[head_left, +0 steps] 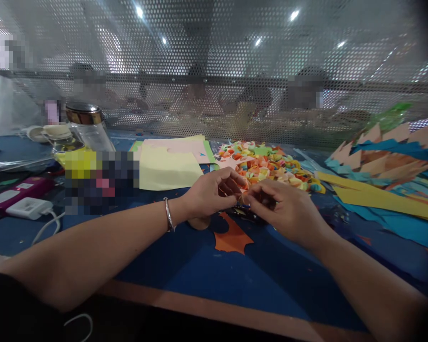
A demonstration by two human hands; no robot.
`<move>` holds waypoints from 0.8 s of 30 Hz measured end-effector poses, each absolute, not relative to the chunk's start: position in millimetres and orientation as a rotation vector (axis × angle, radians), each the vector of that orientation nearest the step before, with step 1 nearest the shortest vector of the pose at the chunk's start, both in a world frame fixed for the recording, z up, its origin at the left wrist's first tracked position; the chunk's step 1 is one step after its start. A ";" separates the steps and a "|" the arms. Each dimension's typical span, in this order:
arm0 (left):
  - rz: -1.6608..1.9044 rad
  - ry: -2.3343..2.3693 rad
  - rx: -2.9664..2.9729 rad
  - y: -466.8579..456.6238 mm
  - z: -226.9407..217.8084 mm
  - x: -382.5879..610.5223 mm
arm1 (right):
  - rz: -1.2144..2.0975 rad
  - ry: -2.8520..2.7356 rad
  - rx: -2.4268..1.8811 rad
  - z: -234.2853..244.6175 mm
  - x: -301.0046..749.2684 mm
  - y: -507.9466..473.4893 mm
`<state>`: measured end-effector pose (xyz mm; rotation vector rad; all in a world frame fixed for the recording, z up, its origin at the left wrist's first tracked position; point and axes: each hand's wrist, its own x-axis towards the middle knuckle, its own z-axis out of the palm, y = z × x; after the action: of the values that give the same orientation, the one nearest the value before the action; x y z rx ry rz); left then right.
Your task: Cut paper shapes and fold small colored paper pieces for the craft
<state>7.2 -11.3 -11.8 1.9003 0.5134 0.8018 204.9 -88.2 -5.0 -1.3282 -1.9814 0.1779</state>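
My left hand and my right hand meet above the blue table, fingers pinched together on a small orange paper piece held between them. A silver bangle circles my left wrist. Just behind the hands lies a heap of small folded coloured paper pieces. An orange paper scrap lies on the table under the hands. What the fingers hide of the small piece I cannot make out.
Yellow and pink paper sheets lie at back left, cut blue, orange and yellow strips at right. A glass jar, a white charger and a pink device stand at left. A perforated screen closes the back; people sit beyond.
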 end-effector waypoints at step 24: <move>0.834 0.603 1.758 -8.2 -14.6 9.9 | -0.268 -1.931 -1.814 -20.6 279.6 -131.7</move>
<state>9.9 -8.2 -14.6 1.7582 0.6032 0.8336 279.6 -131.7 -20.6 -1.8137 -1.9308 -0.2682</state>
